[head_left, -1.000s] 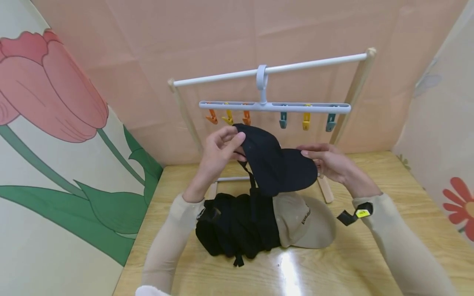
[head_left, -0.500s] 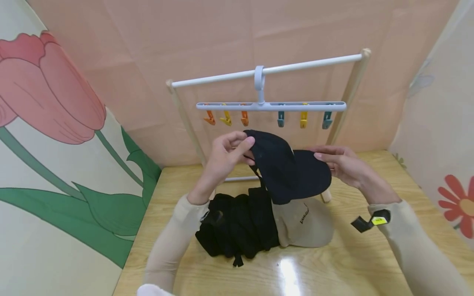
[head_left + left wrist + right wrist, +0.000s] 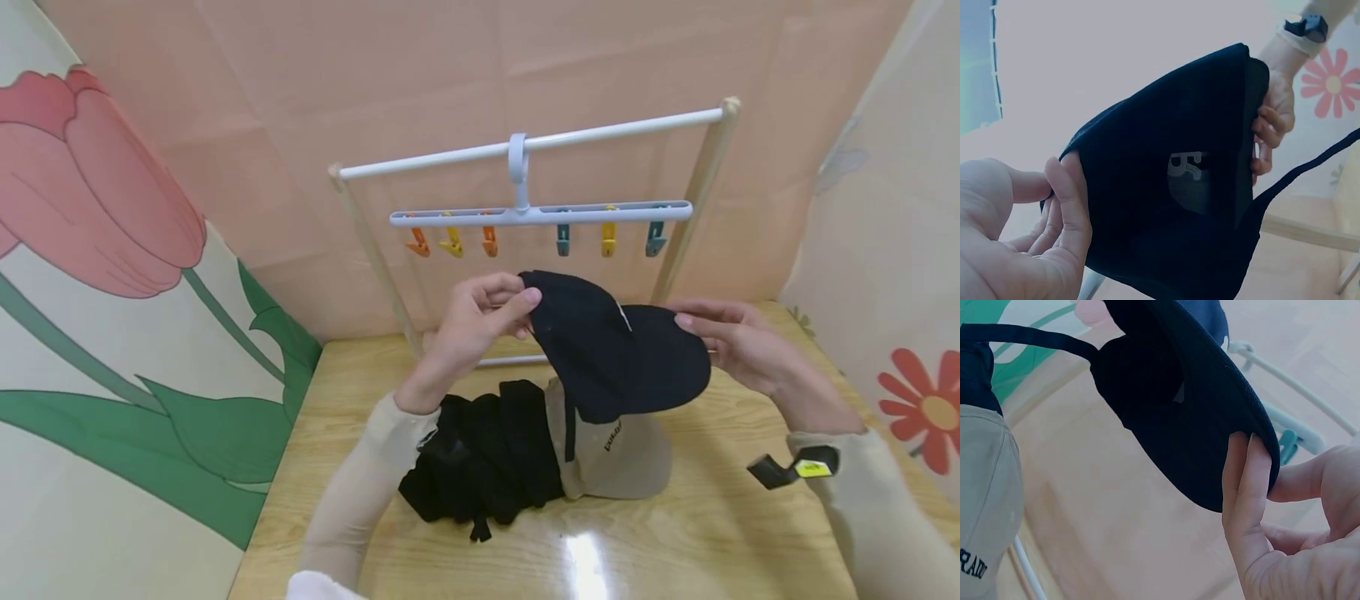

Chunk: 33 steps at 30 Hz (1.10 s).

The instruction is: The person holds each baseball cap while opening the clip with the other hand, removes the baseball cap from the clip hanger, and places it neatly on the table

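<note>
A dark navy baseball cap is held up above the table between both hands, its brim toward the right. My left hand pinches the edge of its crown, thumb outside and fingers inside, as the left wrist view shows. With thumb and fingers my right hand pinches the brim's edge. A strap dangles from the cap. Under it lies a beige cap with dark lettering, nested against several black caps in a row on the table. The right wrist view shows the dark underside of the brim.
Behind the caps stands a rack with a white rail and wooden legs. From the rail hangs a light grey hanger with orange, yellow and teal clips. Wood-grain table lies beneath; flower-printed walls flank both sides.
Both hands have carried the navy cap to the right and slightly downward, keeping their grip on crown and brim. The beige and black caps stay in place on the table.
</note>
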Tool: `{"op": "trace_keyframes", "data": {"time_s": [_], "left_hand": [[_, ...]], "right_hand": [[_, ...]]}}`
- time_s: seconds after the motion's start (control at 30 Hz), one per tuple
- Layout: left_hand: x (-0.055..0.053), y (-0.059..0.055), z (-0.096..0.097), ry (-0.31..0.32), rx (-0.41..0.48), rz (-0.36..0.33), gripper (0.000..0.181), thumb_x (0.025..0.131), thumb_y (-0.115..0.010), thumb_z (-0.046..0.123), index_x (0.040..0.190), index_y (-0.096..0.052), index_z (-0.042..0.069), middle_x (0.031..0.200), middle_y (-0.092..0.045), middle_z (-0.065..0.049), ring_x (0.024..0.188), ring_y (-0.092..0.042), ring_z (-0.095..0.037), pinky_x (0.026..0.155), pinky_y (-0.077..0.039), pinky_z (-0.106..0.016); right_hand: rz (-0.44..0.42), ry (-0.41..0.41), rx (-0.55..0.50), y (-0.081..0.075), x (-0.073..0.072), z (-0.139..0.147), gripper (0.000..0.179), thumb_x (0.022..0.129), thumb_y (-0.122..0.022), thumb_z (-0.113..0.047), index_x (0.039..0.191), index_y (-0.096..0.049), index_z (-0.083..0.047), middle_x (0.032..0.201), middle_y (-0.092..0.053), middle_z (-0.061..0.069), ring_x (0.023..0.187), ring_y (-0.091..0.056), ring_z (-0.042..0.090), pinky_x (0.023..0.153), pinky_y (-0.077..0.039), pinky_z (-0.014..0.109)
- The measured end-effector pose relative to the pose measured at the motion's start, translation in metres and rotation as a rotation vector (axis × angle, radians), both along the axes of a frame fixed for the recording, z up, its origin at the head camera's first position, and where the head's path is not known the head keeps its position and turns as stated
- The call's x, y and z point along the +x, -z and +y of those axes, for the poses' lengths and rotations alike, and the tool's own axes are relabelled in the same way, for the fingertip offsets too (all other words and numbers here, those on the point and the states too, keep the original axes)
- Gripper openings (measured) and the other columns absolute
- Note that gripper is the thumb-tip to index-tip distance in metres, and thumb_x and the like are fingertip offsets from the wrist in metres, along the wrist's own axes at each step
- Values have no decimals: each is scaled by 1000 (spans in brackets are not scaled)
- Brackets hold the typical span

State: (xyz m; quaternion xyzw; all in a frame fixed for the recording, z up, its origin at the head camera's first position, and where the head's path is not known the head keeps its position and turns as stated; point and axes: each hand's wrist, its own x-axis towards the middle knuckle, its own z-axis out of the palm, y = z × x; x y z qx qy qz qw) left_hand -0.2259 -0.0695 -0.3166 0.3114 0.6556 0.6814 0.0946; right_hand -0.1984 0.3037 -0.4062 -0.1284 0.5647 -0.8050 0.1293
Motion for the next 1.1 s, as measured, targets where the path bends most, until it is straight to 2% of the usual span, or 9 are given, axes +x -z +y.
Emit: {"op": "trace_keyframes", "data": {"time_s": [0.2, 0.37, 0.57, 0.7, 0.87, 1.1], "left_hand": [[2, 5, 6, 7, -21, -27, 6, 104, -65, -2, 104, -68, -7, 80, -73, 2, 69, -66, -14, 72, -61, -25], [2, 10, 11, 17, -38, -20, 7, 103, -67, -1, 104, -68, -7, 81, -74, 2, 70, -67, -14, 71, -61, -25], [5, 16, 19, 30, -50, 1, 8, 103, -67, 0, 103, -69, -8, 80, -74, 1, 69, -68, -15, 69, -62, -26], [6, 23, 24, 36, -49, 0, 9, 103, -67, 0, 105, -69, -8, 79, -74, 1, 68, -68, -14, 68, -61, -25], [7, 31, 31, 50, -24, -43, 10, 104, -65, -2, 106, -67, -11, 80, -74, 4, 69, -70, -11, 68, -61, -23], [7, 43, 36, 64, -12, -87, 11, 104, -63, -4, 107, -65, -15, 83, -74, 4, 71, -70, -12, 68, -62, -23]], "right_hand": [[42, 8, -30, 4, 9, 14, 41, 111, -42, 7, 134, -73, -7, 115, -81, 4, 92, -80, 15, 75, -65, 29], [29, 22, -48, 7, 15, 23, 42, 111, -40, 7, 133, -73, -7, 114, -81, 4, 90, -80, 16, 74, -65, 29], [38, -12, -48, 11, 23, 35, 44, 112, -38, 8, 136, -72, -7, 119, -81, 5, 98, -80, 17, 77, -65, 30], [13, 31, -28, 17, 26, 40, 43, 112, -40, 7, 135, -73, -9, 116, -81, 4, 93, -80, 17, 75, -65, 30], [17, 55, -7, 24, 28, 46, 42, 112, -41, 7, 134, -73, -10, 115, -81, 4, 91, -80, 17, 74, -65, 29], [22, 42, -55, 36, 30, 51, 45, 112, -38, 8, 135, -72, -9, 115, -81, 4, 91, -80, 16, 73, -65, 29]]}}
